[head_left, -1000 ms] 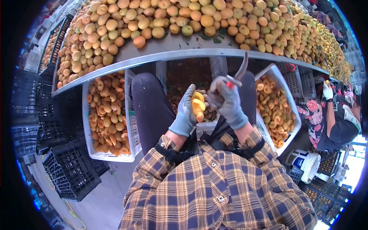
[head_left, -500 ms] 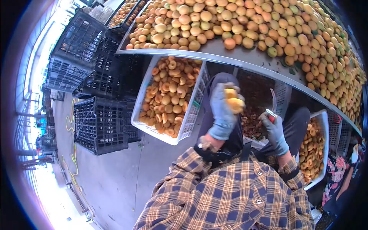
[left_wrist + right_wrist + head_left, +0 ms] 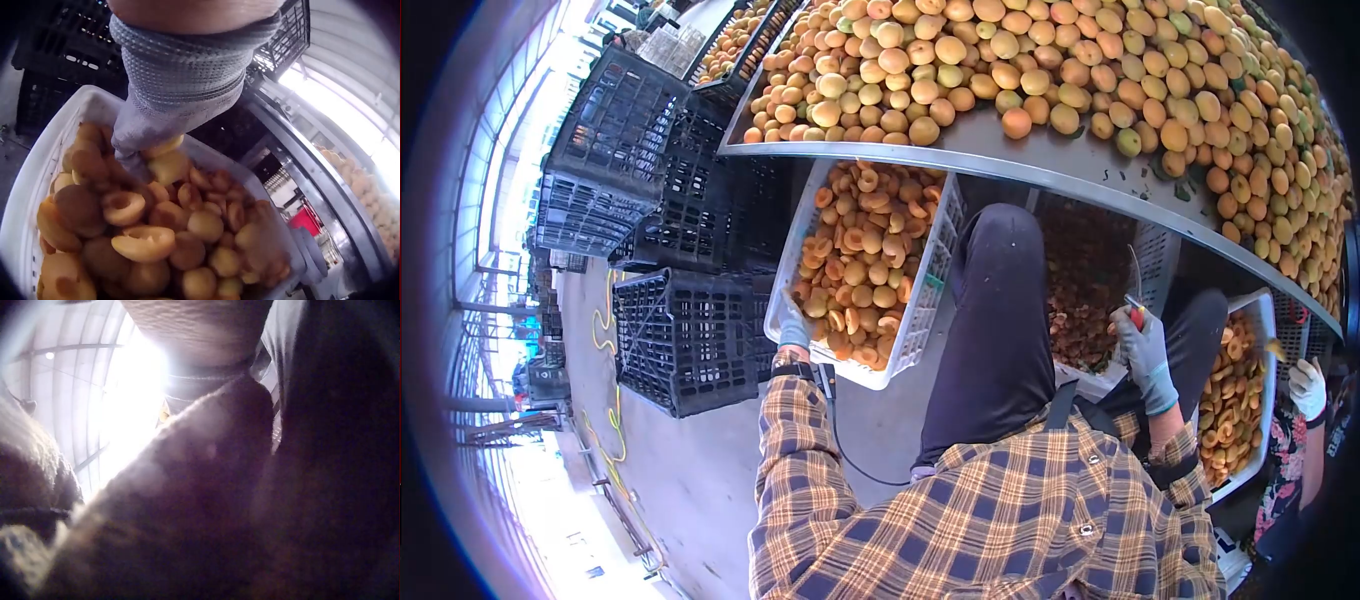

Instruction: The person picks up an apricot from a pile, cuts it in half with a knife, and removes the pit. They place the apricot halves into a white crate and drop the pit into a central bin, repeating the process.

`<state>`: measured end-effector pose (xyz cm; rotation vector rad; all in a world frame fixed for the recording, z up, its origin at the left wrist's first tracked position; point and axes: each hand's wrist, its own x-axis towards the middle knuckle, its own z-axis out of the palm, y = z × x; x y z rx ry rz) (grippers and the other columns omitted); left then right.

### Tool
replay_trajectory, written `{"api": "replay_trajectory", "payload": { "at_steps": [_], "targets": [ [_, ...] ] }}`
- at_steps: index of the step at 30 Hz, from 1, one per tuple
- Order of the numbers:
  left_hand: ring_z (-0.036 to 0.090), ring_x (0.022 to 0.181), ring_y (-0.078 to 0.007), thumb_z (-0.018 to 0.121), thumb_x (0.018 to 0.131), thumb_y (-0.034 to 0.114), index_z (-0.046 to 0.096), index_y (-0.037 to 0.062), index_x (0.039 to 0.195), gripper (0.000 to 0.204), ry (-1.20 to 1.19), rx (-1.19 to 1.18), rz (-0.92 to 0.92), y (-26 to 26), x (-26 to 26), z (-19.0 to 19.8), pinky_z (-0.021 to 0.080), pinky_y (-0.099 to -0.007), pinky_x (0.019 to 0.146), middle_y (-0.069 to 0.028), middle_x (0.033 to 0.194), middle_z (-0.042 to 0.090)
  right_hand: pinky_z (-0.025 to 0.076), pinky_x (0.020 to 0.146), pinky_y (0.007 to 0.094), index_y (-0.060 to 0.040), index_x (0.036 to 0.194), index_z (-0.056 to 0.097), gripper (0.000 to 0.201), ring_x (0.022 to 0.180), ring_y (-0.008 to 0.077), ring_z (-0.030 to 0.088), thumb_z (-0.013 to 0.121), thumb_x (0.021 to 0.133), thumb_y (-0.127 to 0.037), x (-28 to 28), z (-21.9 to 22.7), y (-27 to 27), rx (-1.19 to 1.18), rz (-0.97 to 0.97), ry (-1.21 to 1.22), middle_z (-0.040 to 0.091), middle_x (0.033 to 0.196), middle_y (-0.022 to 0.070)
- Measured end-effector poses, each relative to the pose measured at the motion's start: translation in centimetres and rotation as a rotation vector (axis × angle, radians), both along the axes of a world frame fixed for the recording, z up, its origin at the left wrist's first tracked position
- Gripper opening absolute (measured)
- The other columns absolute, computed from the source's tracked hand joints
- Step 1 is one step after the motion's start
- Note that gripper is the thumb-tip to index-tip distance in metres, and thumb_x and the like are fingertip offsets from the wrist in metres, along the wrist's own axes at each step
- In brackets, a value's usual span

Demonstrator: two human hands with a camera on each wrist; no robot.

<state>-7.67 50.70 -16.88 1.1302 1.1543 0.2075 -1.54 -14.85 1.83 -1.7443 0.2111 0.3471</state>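
Note:
My gloved left hand (image 3: pixel 793 328) is at the near left corner of a white crate (image 3: pixel 865 378) of halved apricots (image 3: pixel 865 260). In the left wrist view, the grey glove (image 3: pixel 178 94) reaches down over the fruit, and bright yellow apricot halves (image 3: pixel 170 167) lie right at its fingers. The palm side is hidden, so I cannot tell whether it still grips them. My gloved right hand (image 3: pixel 1145 352) holds a knife (image 3: pixel 1137 315) with a red handle, its thin curved blade pointing up, above my right thigh. Dark cloth fills most of the right wrist view.
A metal table (image 3: pixel 960 165) heaped with whole apricots (image 3: pixel 1000 75) spans the front. Between my knees stands a container of brown scraps (image 3: pixel 1085 280). Another white crate (image 3: pixel 1266 350) of halves is at right, near another person's gloved hand (image 3: pixel 1308 388). Black crates (image 3: pixel 690 340) stand at left.
My left hand has moved from in front of me, where it held yellow apricot halves, left to the crate. The head view has swung left. The right hand keeps the knife and has lowered.

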Motion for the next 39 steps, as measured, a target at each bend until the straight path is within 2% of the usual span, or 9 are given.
{"api": "replay_trajectory", "payload": {
  "at_steps": [2,6,8,12,18,21,25,28,39],
  "targets": [
    [0.052,0.104,-0.0270,0.037,0.091,0.059,0.051,0.0047,0.120,0.063,-0.054,0.114,0.038,-2.4,0.7,3.7,0.046,-0.0435,0.087,-0.0125,0.120,0.053,0.035,0.052,0.0171,-0.0051,0.086,0.060,0.015,0.059,0.0010,0.046,0.060,0.089,-0.020,0.1,-0.1,-0.2,-0.014,0.012,0.003,0.053,0.070,-0.0056],
    [0.059,0.076,-0.0178,0.039,0.097,0.043,0.064,0.0016,0.094,0.048,0.120,1.256,-0.356,-1.7,7.3,6.1,0.047,-0.0327,0.069,-0.0021,0.085,0.063,0.047,0.074,0.0259,-0.0037,0.107,0.059,0.022,0.084,0.0113,0.057,0.061,0.089,-0.016,-0.2,-1.1,-0.6,-0.066,-0.019,-0.112,0.061,0.094,0.0041],
    [0.056,0.074,-0.0134,0.049,0.096,0.020,0.064,0.0005,0.092,0.025,-0.369,0.662,-0.121,-13.7,12.1,15.8,0.046,-0.0272,0.067,-0.0016,0.084,0.062,0.049,0.077,0.0321,-0.0045,0.107,0.057,0.032,0.087,0.0225,0.062,0.064,0.087,-0.028,-0.2,0.1,-0.3,-0.213,0.060,-0.256,0.063,0.097,0.0102],
    [0.053,0.076,-0.0070,0.054,0.092,0.012,0.062,-0.0004,0.094,0.015,-0.532,0.580,-0.619,-26.2,19.8,23.8,0.045,-0.0221,0.068,-0.0008,0.085,0.061,0.049,0.073,0.0352,-0.0061,0.108,0.056,0.039,0.084,0.0323,0.065,0.062,0.086,-0.038,0.1,1.2,-0.2,-0.415,0.021,-0.294,0.065,0.087,0.0156],
    [0.061,0.092,-0.0403,0.067,0.078,0.043,0.059,-0.0023,0.105,0.054,-0.160,1.142,-1.058,-36.0,31.5,21.0,0.048,-0.0442,0.078,-0.0252,0.096,0.063,0.049,0.072,0.0327,-0.0032,0.102,0.058,0.034,0.082,0.0290,0.065,0.064,0.086,-0.033,-1.3,2.5,-1.5,-0.300,-0.087,-0.361,0.064,0.087,0.0158],
    [0.063,0.087,-0.0375,0.070,0.074,0.042,0.059,-0.0053,0.101,0.056,-0.154,1.123,-1.102,-37.1,34.0,18.1,0.049,-0.0419,0.073,-0.0248,0.094,0.064,0.048,0.071,0.0345,-0.0037,0.107,0.054,0.041,0.082,0.0334,0.063,0.059,0.088,-0.040,-2.2,3.6,-1.5,-0.317,-0.089,-0.358,0.060,0.086,0.0184],
    [0.062,0.075,-0.0153,0.065,0.083,0.012,0.057,-0.0033,0.112,0.033,-0.553,0.116,-0.998,-37.7,30.6,20.3,0.051,-0.0272,0.060,-0.0066,0.094,0.063,0.046,0.064,0.0275,-0.0032,0.102,0.056,0.035,0.067,0.0131,0.056,0.055,0.092,-0.037,-2.4,1.8,-2.2,0.004,-0.097,-0.253,0.060,0.076,0.0068],
    [0.062,0.090,-0.0242,0.060,0.088,0.014,0.045,0.0046,0.130,0.045,-0.766,-0.568,-0.950,-41.4,22.4,25.7,0.053,-0.0303,0.073,-0.0132,0.109,0.059,0.041,0.056,0.0239,-0.0037,0.098,0.058,0.030,0.064,0.0048,0.048,0.053,0.094,-0.033,-1.7,5.6,-1.7,0.367,-0.099,-0.053,0.054,0.070,-0.0004],
    [0.053,0.110,-0.0321,0.049,0.094,0.033,0.035,0.0019,0.136,0.055,-0.554,-1.318,-0.896,-52.7,10.0,21.5,0.041,-0.0432,0.098,-0.0195,0.122,0.053,0.042,0.057,0.0376,-0.0017,0.091,0.050,0.031,0.064,0.0387,0.054,0.046,0.097,-0.032,-3.4,6.0,-3.1,-0.133,0.037,-0.321,0.053,0.070,0.0196]
  ]
}}
